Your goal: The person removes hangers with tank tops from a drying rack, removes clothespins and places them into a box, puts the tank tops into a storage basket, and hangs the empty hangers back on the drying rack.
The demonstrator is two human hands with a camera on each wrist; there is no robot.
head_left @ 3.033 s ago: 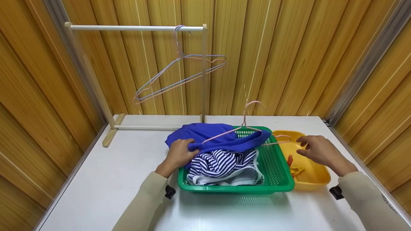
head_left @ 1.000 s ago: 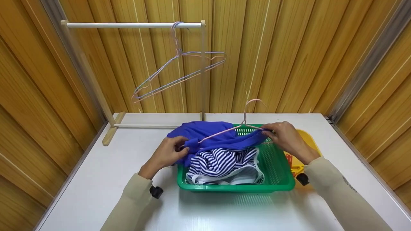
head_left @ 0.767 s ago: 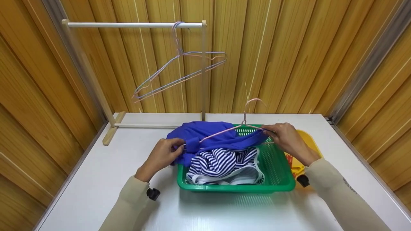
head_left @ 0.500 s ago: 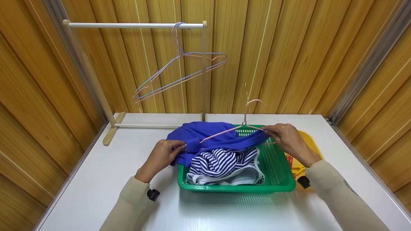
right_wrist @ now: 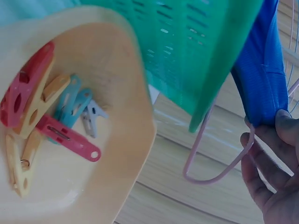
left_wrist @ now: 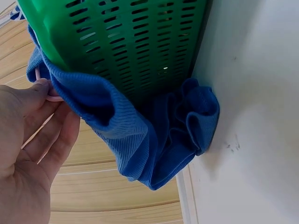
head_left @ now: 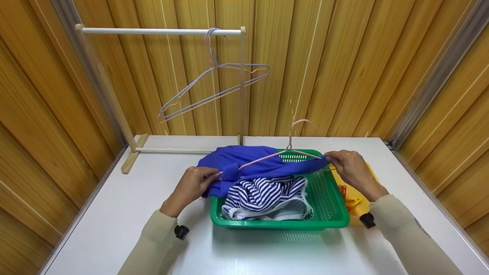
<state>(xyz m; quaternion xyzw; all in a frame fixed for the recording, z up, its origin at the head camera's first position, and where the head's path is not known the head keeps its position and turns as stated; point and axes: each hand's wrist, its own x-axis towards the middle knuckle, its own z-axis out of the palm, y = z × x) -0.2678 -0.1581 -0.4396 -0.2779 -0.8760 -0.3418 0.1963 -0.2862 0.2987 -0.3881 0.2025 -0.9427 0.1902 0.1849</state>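
A blue garment (head_left: 244, 154) lies over the back left of the green basket (head_left: 282, 224), with a pink wire hanger (head_left: 263, 157) partly inside it. The hanger's hook points up. My left hand (head_left: 191, 187) pinches the hanger's left end, which pokes out of the cloth in the left wrist view (left_wrist: 54, 98). With thumb and fingers, my right hand (head_left: 351, 172) pinches the garment's right edge, stretched along the hanger's right arm. In the right wrist view, the hanger's rounded right end (right_wrist: 205, 180) sticks out bare beside my fingers. A striped garment (head_left: 263, 194) lies crumpled inside the basket.
A yellow tub (right_wrist: 148, 126) stands to the basket's right, partly behind my right arm. It holds several clothespins (right_wrist: 70, 137), red, yellow, blue and grey. At the back left stands a rack (head_left: 153, 31) with thin hangers (head_left: 191, 82) on its bar. Panelled walls surround the white table (head_left: 114, 214).
My right hand has come from over the tub to pinch the garment, then drawn its edge rightward along the hanger. My left hand has shifted left from the cloth to the hanger's end.
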